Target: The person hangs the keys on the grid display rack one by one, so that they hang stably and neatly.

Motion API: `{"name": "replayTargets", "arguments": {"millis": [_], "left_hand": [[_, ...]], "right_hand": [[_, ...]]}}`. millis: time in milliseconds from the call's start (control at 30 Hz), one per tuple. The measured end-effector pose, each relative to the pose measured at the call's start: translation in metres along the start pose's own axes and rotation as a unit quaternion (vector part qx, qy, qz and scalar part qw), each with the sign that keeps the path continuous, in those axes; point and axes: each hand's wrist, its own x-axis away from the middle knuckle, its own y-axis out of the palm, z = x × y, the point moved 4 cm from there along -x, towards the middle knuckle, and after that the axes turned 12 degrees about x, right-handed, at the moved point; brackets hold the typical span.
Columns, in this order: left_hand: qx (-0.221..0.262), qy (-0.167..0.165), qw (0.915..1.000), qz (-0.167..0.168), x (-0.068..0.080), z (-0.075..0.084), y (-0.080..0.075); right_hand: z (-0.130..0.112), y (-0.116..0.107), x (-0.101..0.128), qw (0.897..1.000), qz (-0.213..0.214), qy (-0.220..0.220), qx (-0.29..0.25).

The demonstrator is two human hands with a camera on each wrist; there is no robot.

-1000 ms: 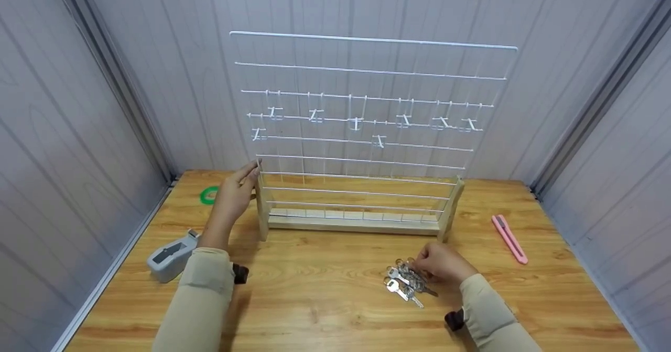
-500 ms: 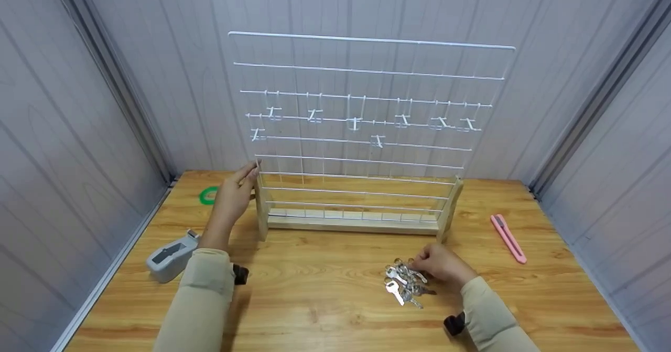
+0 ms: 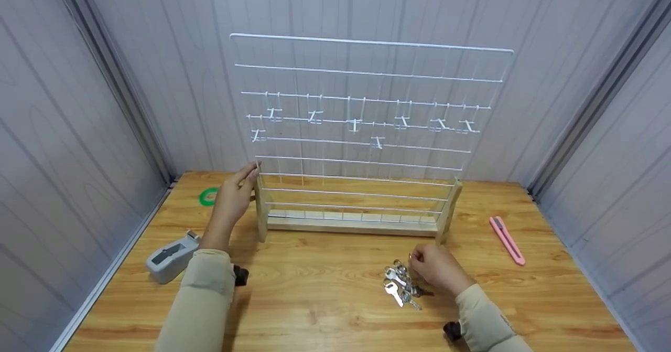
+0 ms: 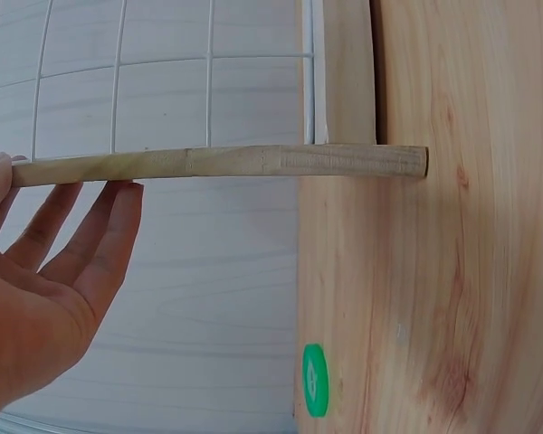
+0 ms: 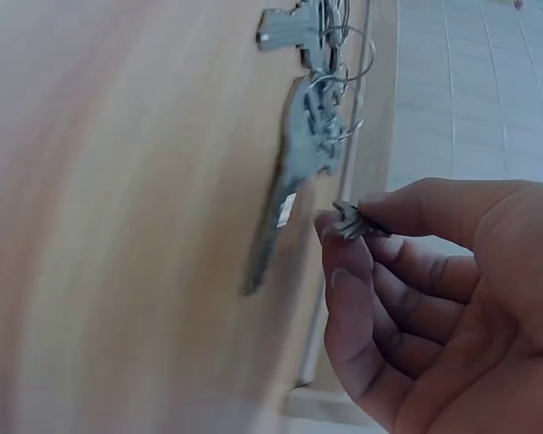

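A white wire rack stands upright in a wooden base, with several white hooks on its bars. My left hand grips the top of the base's left wooden upright, thumb on one side and fingers on the other. Low at the right, a pile of keys with rings lies on the table. Beside it, the thumb and fingers of my right hand pinch a small metal key, mostly hidden by the fingertips. In the right wrist view, other keys lie just beyond those fingertips.
A grey tape dispenser sits left of my left forearm, and a green tape roll lies behind it. On the right is a pink utility knife. Pale panel walls enclose the wooden table at the back and sides.
My right hand has come slightly away from the key pile, and the keys there have shifted a little. The left hand keeps its hold on the upright.
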Motion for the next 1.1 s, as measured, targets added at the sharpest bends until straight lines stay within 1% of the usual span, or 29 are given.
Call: {"name": "replayTargets", "arguments": {"millis": [100,167,267,333,400,467,567,667,700,800,867,1000,1100], "left_hand": [[-0.006,0.0,1.0,0.001,-0.001,0.0,0.001],[-0.007,0.0,1.0,0.003,0.0,0.0,0.0],[-0.008,-0.002,1.0,0.006,0.0,-0.001,0.0],[-0.007,-0.003,0.9999,0.007,0.0,-0.001,-0.001],[-0.007,-0.003,0.9999,0.008,0.0,-0.001,-0.001],[-0.005,-0.005,1.0,0.007,0.0,-0.001,-0.001],[0.005,-0.005,1.0,0.007,0.0,-0.002,0.0],[0.009,-0.006,0.9999,0.008,0.0,-0.002,0.001],[0.01,-0.005,0.9999,0.009,0.0,-0.001,0.001],[0.009,-0.003,0.9999,0.013,0.0,-0.001,0.001],[0.011,-0.001,0.9998,0.015,0.0,-0.002,0.001],[0.002,-0.001,0.9998,0.022,0.0,-0.003,0.002],[-0.007,0.001,0.9997,0.025,0.0,-0.003,0.004]], "right_hand": [[-0.016,-0.006,-0.001,0.999,0.024,-0.008,0.028],[-0.03,-0.01,-0.001,0.998,0.04,-0.024,0.039],[-0.053,-0.016,-0.002,0.995,0.063,-0.065,0.043],[-0.071,-0.019,-0.003,0.992,0.067,-0.104,0.028],[-0.089,-0.022,-0.004,0.988,0.059,-0.144,-0.007],[-0.108,-0.025,-0.006,0.98,0.045,-0.184,-0.06],[-0.135,-0.03,-0.009,0.962,0.025,-0.223,-0.153],[-0.161,-0.036,-0.014,0.941,0.027,-0.252,-0.224],[-0.169,-0.038,-0.015,0.936,0.03,-0.259,-0.239],[-0.191,-0.043,-0.022,0.924,0.039,-0.27,-0.268],[-0.203,-0.046,-0.028,0.921,0.046,-0.271,-0.276],[-0.227,-0.052,-0.041,0.912,0.055,-0.272,-0.303],[-0.243,-0.056,-0.049,0.902,0.054,-0.272,-0.33]]}}
